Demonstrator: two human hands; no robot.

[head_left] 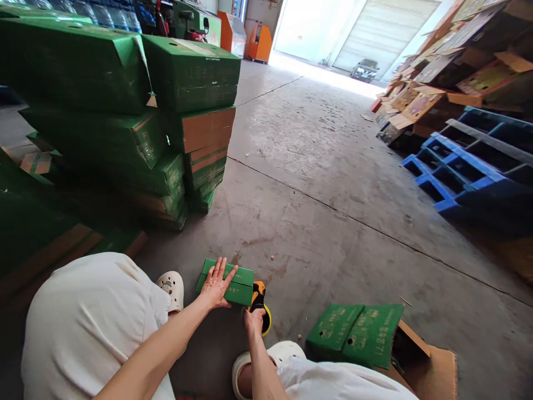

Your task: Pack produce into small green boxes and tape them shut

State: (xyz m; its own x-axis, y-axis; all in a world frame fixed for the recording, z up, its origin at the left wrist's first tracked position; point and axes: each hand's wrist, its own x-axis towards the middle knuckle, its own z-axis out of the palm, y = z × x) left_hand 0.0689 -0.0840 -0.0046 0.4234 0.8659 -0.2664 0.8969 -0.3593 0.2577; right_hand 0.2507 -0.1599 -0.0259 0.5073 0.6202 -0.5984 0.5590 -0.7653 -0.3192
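A small green carton [244, 278] with printed lettering sits on the concrete floor between my feet, its top flaps meeting along a middle seam. My left hand [217, 286] lies on top of it, fingers spread. My right hand [254, 320] is wrapped round the handle of a tape dispenser [259, 294], orange and black with a yellow roll edge. The dispenser's head is against the carton's right end. Whether tape is stuck to the carton there I cannot make out.
Stacked green cartons [195, 78] stand at the left. An open green carton [353, 333] lies by my right knee. Blue pallets [458, 161] and a heap of flattened cardboard boxes [425, 105] are on the right. Orange machines [259, 43] stand near the bright doorway.
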